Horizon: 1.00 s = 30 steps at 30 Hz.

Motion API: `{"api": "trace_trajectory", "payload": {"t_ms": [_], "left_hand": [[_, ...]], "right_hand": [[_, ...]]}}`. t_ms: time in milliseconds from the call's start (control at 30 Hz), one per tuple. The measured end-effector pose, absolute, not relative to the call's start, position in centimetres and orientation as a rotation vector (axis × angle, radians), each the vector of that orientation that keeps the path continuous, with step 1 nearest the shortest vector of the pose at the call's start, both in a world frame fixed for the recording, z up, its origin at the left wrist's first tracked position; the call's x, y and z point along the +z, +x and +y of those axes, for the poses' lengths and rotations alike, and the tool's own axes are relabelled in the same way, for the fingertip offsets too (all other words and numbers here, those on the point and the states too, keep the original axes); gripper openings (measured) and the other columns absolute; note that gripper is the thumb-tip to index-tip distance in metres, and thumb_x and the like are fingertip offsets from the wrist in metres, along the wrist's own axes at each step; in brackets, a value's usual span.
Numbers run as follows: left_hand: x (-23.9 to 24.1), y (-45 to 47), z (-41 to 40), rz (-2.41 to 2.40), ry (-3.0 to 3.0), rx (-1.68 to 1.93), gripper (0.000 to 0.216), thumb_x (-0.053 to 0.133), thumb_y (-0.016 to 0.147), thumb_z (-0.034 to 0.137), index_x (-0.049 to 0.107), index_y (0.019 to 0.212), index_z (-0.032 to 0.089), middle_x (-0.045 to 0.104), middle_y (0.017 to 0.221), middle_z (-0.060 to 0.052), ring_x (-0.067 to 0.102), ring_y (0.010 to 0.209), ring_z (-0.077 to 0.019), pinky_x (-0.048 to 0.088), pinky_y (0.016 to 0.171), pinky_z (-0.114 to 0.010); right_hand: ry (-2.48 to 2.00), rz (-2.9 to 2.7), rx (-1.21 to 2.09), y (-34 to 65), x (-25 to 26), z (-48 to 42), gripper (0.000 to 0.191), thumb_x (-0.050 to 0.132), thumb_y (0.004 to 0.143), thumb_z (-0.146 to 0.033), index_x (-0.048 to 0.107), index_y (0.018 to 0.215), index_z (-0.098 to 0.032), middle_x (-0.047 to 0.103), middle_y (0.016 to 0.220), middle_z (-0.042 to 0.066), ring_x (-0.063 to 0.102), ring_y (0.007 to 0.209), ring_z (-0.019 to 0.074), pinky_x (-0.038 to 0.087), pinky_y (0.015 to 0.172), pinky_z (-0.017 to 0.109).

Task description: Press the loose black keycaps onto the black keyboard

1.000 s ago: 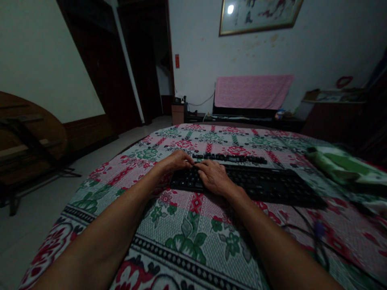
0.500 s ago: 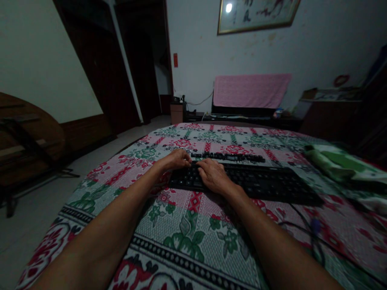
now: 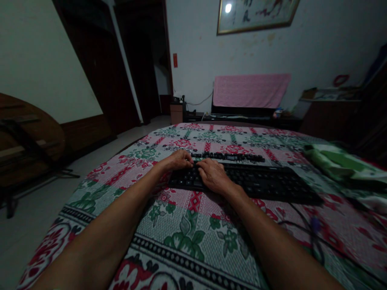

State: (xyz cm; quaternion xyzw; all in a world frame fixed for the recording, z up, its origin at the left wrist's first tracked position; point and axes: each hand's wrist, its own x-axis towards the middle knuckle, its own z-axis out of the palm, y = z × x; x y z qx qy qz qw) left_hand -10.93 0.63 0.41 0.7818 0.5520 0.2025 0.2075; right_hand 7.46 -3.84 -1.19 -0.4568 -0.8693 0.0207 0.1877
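Note:
A black keyboard [image 3: 266,183] lies across a floral bedspread [image 3: 187,229]. Just behind it runs a row of small black keycaps [image 3: 238,157]. My left hand [image 3: 178,160] is at the keyboard's far left corner, fingers bunched together with the tips down; what they pinch, if anything, is hidden. My right hand [image 3: 213,175] lies palm down on the left part of the keys, fingers curved forward beside the left hand's fingertips. Both forearms reach in from the bottom edge.
A dark cable [image 3: 305,227] trails from the keyboard across the spread at the right. A green folded cloth [image 3: 338,163] lies at the right edge. Beyond the bed stands a low unit draped with a pink cloth [image 3: 250,90]. A folded wooden table [image 3: 27,137] leans at the left.
Hardly anything: both hands stay at the keyboard's left end, with only a slight shift of the view.

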Motion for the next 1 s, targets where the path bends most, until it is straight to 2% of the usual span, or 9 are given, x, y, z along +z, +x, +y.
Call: {"api": "trace_trajectory", "payload": {"t_ms": [300,667,1000], "left_hand": [[1.1,-10.8,0.2,1.561,2.08,0.496,0.025,0.061,0.059,0.024,0.069,0.08,0.013,0.062,0.062,0.002,0.051,0.058,-0.01,0.037,0.051,-0.018],[1.5,-10.6,0.2,1.682,2.115,0.465,0.021,0.065,0.059,0.023,0.072,0.078,0.019,0.068,0.075,0.002,0.058,0.071,-0.0115,0.042,0.067,-0.018],[1.6,-10.3,-0.2,1.696,2.223,0.453,0.02,0.063,0.061,0.022,0.073,0.079,0.019,0.07,0.076,0.002,0.059,0.07,-0.0129,0.042,0.063,-0.019]], "right_hand": [[-1.277,-2.461,0.071,7.6,-0.9,-4.1,0.034,0.034,0.087,-0.029,0.052,0.116,-0.028,0.051,0.114,0.006,0.044,0.102,0.0209,0.032,0.084,0.036],[-1.273,-2.472,0.073,7.5,-0.9,-4.1,0.035,0.035,0.087,-0.029,0.054,0.115,-0.03,0.051,0.114,0.006,0.043,0.103,0.0215,0.032,0.086,0.037],[-1.275,-2.487,0.108,7.5,-0.8,-4.1,0.036,0.034,0.087,-0.03,0.053,0.118,-0.033,0.049,0.118,0.005,0.042,0.105,0.0219,0.031,0.087,0.037]]}}
